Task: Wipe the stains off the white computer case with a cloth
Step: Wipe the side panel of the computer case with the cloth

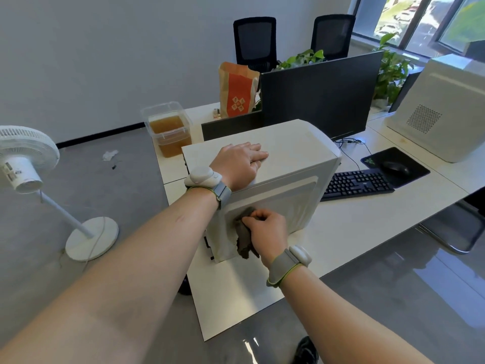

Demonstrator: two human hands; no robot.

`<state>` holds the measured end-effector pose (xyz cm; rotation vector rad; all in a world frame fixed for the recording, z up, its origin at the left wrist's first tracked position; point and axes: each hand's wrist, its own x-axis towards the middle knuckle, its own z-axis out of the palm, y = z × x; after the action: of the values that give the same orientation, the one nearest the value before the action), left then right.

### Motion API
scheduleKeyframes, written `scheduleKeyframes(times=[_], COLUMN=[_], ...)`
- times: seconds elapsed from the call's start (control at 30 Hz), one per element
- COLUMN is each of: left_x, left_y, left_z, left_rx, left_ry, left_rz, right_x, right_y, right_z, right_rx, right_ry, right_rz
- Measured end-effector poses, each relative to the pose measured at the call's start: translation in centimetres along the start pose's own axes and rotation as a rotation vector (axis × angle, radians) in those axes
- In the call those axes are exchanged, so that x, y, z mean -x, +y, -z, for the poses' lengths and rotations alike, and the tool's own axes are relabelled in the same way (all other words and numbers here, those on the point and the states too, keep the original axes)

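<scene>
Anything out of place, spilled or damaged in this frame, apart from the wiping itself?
Two things. A crumpled white scrap and a small dark bit lie loose on the grey floor behind the fan. The white computer case shows brownish staining low on the side, beside the cloth. Nothing looks broken.

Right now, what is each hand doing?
Left hand: open, resting flat on top of the white computer case.
Right hand: gripping the dark cloth against the case's side.
</scene>
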<state>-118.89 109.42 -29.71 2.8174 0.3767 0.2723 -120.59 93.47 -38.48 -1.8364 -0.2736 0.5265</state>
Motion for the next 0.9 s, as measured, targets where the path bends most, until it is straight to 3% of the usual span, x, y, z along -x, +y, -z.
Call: scheduleKeyframes(times=[0.1,0.2,0.47,0.73,0.9], left_x=[0.0,0.0,0.0,-0.2,-0.1], left_y=[-0.1,0.0,-0.1,-0.2,-0.3], left_z=[-0.1,0.0,-0.1,-0.2,-0.3], left_rx=[0.036,0.039,0.037,0.016,0.015], left_ry=[0.0,0.014,0.024,0.024,0.031], left_rz=[0.005,0.013,0.021,0.009,0.004], right_x=[0.1,-0.3,-4.6,-1.9,-4.2], right_y=[-0.1,0.5,-0.9,0.7,0.2], right_z=[-0.4,0.0,7.3,5.4,7.4], right_rx=[-0.019,-0.074,-0.445,-0.226,-0.37], right_ry=[-0.101,-0.057,0.497,-0.036,0.245], right_rz=[0.084,-0.032,-0.101,-0.149,-0.071])
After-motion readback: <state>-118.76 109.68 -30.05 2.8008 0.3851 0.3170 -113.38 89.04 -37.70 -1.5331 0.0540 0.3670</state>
